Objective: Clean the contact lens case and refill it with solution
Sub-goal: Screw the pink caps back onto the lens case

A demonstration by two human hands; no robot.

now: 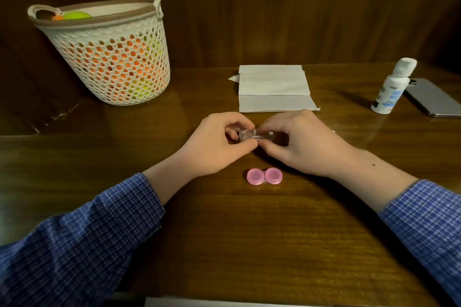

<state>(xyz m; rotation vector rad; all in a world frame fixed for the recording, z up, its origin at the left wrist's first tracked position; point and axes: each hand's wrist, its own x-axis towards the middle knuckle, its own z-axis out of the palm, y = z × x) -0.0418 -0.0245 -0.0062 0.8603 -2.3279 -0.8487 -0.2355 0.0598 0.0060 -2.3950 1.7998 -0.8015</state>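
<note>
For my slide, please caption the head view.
Both hands hold a clear lens case above two pink caps.

No legible text anywhere; only a blurred blue label on the white solution bottle (392,87), its print too small to read

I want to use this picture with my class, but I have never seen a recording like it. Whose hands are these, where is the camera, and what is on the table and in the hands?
There is no machine here. A person wears a camera on the head, so the single view looks down at their own hands. The left hand and right hand together pinch a small clear case just above the wooden table. Nearer the person lies a pink lens case, closed. Behind the hands is a folded tissue, to the right a white bottle beside a phone, and at the back left a basket holding orange and green things.
</note>
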